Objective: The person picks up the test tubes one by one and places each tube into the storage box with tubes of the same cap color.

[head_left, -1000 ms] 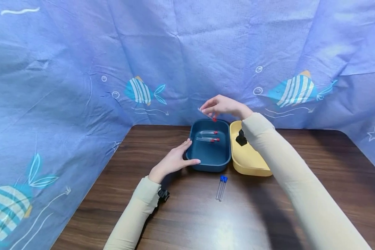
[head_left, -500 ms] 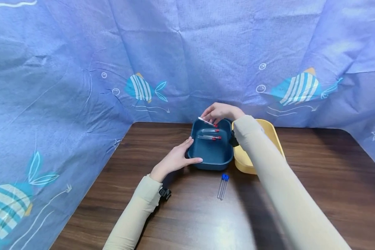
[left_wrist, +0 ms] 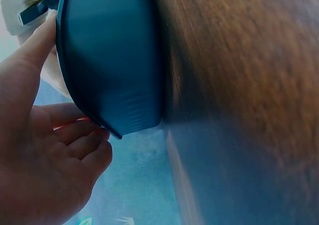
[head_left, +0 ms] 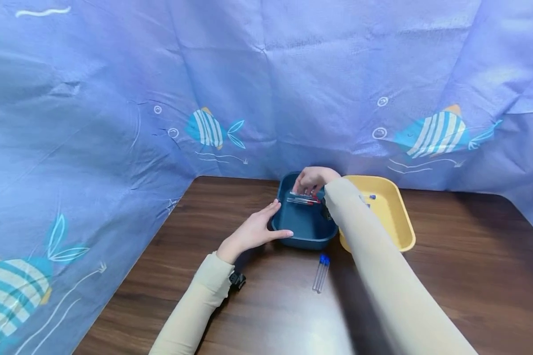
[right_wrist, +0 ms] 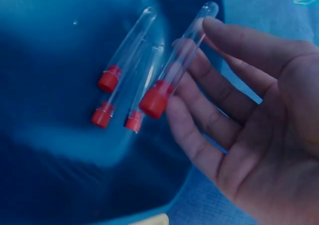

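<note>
Right grip: I pinch one red-capped tube in my right hand, thumb on one side near its rounded end and fingers curled behind it, so this grip is taken up
Held tube: it sits tilted, over or inside the blue tray; I cannot tell whether it touches anything in there
Left grip: my left hand holds nothing loose; fingers and thumb spread against the rim of the blue tray, on its left side and near edge, seemingly to steady it
Red-capped tubes in the tray: three lie on its floor close together, caps facing roughly the same way; I count these as done
Yellow tray: this tray stands right beside the blue one, partly behind my sleeve; small blue ends show inside, which I take for caps of tubes already placed, though I cannot count them all
Blue-capped tubes outside: two lie side by side on the surface, in front of the blue tray and untouched
Progress: I judge it well along, with the tube in my right grip not yet released and the blue-capped pair left in neither tray
</note>
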`<control>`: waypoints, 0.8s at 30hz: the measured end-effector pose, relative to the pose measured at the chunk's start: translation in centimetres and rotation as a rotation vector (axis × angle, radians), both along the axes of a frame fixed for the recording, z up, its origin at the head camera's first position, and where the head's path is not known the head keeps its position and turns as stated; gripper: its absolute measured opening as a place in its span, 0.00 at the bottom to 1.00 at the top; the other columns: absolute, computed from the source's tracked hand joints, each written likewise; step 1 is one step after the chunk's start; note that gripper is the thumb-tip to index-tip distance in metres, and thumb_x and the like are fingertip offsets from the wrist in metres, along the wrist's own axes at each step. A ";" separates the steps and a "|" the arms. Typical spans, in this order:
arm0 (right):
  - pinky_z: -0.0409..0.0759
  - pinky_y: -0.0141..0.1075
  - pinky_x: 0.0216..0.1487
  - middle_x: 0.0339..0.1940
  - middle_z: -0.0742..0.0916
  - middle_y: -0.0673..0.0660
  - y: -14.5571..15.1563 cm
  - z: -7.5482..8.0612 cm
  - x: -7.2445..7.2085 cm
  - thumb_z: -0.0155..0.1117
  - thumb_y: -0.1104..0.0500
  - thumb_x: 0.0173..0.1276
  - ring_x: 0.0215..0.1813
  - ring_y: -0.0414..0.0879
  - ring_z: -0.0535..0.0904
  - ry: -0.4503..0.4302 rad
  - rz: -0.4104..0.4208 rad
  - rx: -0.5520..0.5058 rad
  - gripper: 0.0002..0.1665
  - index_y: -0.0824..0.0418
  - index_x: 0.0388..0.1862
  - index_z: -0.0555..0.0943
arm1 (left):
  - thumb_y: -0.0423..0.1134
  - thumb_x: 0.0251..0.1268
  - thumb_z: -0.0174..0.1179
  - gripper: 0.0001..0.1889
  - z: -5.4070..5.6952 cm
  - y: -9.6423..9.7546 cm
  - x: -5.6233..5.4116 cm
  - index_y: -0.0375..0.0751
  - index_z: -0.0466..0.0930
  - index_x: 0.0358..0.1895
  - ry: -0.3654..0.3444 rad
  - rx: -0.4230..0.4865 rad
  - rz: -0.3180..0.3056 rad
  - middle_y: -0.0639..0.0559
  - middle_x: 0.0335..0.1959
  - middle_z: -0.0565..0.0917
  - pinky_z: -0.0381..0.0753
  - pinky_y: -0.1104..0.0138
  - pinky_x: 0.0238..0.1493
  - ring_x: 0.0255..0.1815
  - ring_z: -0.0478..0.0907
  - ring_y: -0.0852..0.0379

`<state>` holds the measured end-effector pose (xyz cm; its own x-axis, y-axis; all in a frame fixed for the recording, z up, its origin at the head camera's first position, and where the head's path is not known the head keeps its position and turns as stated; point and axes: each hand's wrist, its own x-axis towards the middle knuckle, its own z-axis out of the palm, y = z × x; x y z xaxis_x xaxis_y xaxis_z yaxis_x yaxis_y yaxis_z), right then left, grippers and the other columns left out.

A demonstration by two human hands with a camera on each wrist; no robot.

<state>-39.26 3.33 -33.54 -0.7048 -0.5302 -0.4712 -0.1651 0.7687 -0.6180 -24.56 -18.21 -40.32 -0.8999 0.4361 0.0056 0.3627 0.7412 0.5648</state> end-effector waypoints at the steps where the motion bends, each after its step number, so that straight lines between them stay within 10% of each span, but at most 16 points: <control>1: 0.81 0.46 0.58 0.57 0.85 0.62 0.1 -0.4 -0.1 0.53 0.61 0.79 0.53 0.53 0.81 -0.011 -0.007 0.006 0.18 0.65 0.61 0.82 | 0.71 0.61 0.61 0.54 -0.1 0.1 0.0 0.41 0.53 0.81 -0.004 0.000 -0.004 0.48 0.82 0.51 0.59 0.51 0.75 0.81 0.52 0.50; 24: 0.82 0.45 0.57 0.49 0.87 0.59 -1.0 -3.8 -0.7 0.61 0.61 0.75 0.50 0.53 0.84 -0.086 0.025 0.062 0.12 0.62 0.51 0.87 | 0.70 0.62 0.60 0.52 -0.4 -0.1 -0.1 0.43 0.53 0.81 -0.004 -0.014 0.002 0.51 0.82 0.51 0.59 0.51 0.75 0.80 0.52 0.50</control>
<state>-39.98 2.32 -37.34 -0.6472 -0.5155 -0.5615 -0.1336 0.8020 -0.5823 -24.68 -18.30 -40.73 -0.9006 0.4347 -0.0043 0.3592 0.7497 0.5558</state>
